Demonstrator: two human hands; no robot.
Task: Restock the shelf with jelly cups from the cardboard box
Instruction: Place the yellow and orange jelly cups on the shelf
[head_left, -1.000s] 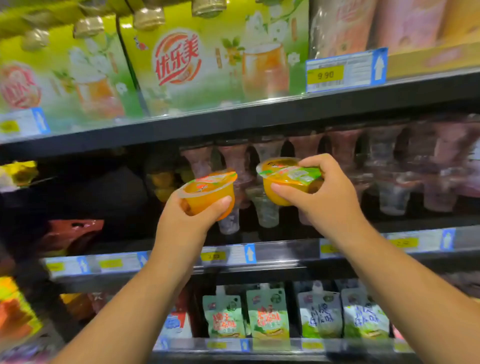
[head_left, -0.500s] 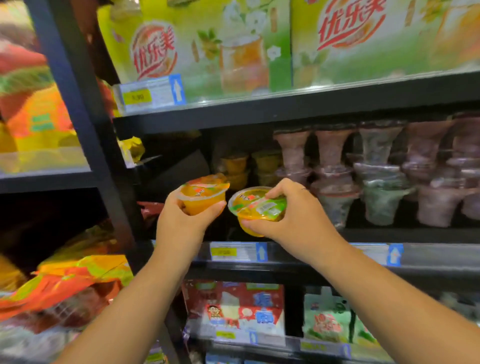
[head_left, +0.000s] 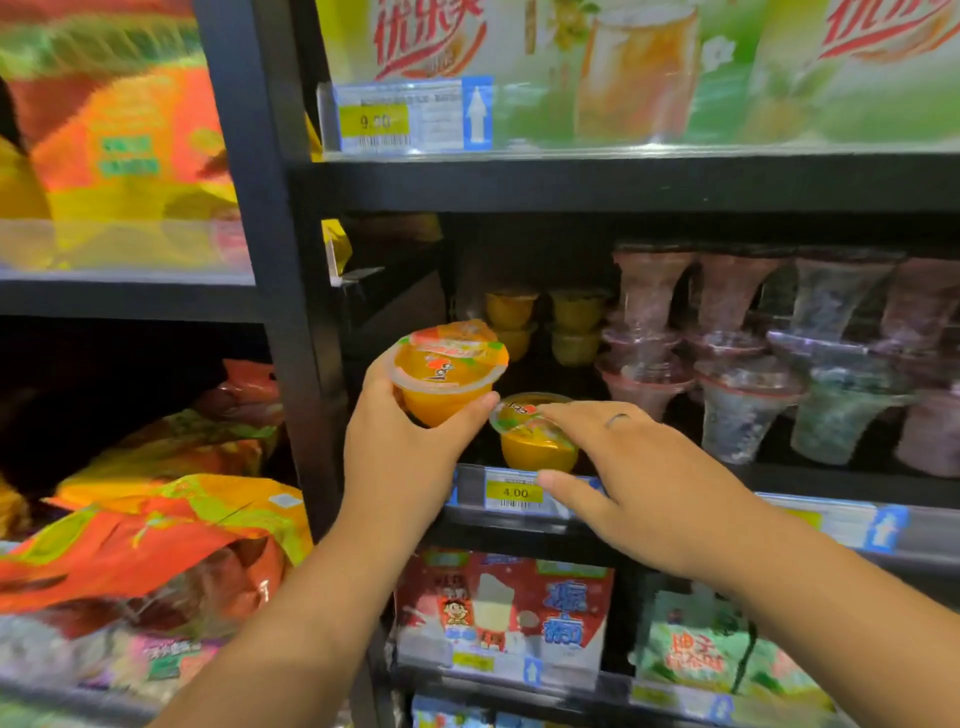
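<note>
Head view from in front of the rack: the left hand grips an orange jelly cup round its body, thumb on the near side, and holds it in the air just above the front edge of the middle shelf. The cup's lid is uppermost and tips slightly toward the camera. A second jelly cup stands upright on that front edge, right over the 4.00 price label. The right hand is spread, its fingers laid almost straight across the lid and its thumb apart from them, down against the label strip.

The held cup sits up and to the left of the standing one, with the left thumb tip just beside the lower cup's rim. The bare patch of shelf lies beneath the left hand, between the standing cup and the black upright post. I judge the left hand the nearer one for that spot, a short drop straight down. More stacked cups stand at the back, with cone-shaped cups to the right. The cardboard box is out of sight.
</note>
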